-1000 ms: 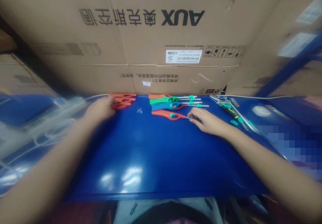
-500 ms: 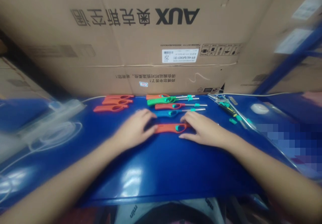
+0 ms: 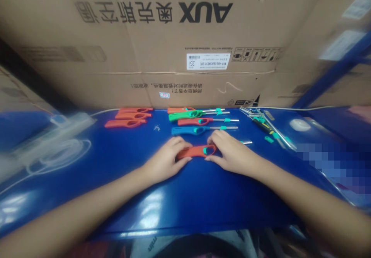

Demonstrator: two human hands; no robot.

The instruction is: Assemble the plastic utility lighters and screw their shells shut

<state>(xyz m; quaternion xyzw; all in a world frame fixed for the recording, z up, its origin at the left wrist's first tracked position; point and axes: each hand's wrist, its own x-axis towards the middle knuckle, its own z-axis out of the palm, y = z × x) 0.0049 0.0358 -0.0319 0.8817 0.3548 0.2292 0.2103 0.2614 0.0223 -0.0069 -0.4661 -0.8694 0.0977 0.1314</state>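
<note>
An orange long-reach lighter (image 3: 195, 152) with a green trigger lies crosswise on the blue table (image 3: 185, 196). My left hand (image 3: 169, 159) grips the butt of its handle, thumb on the near side and fingers on the far side. At the front end of the handle, my right hand (image 3: 228, 149) closes round the neck and hides most of the metal tube. The tube's tip shows past my fingers. Just beyond lie a blue lighter (image 3: 188, 130), a red one (image 3: 191, 122), a green one (image 3: 184, 115) and another orange one (image 3: 179, 110), with their tubes pointing right.
Several orange handle shells (image 3: 126, 123) lie at the back left, near tiny metal bits (image 3: 157, 127). Metal tubes and a black-and-yellow screwdriver (image 3: 263, 127) sit at the right, beside a white round object (image 3: 300, 125). A power strip (image 3: 72, 128) with cable is left. Cardboard (image 3: 162, 60) walls the back.
My left hand has come down and right and now pinches the orange lighter's handle. The small metal bits it covered are visible. My right hand stays at the neck.
</note>
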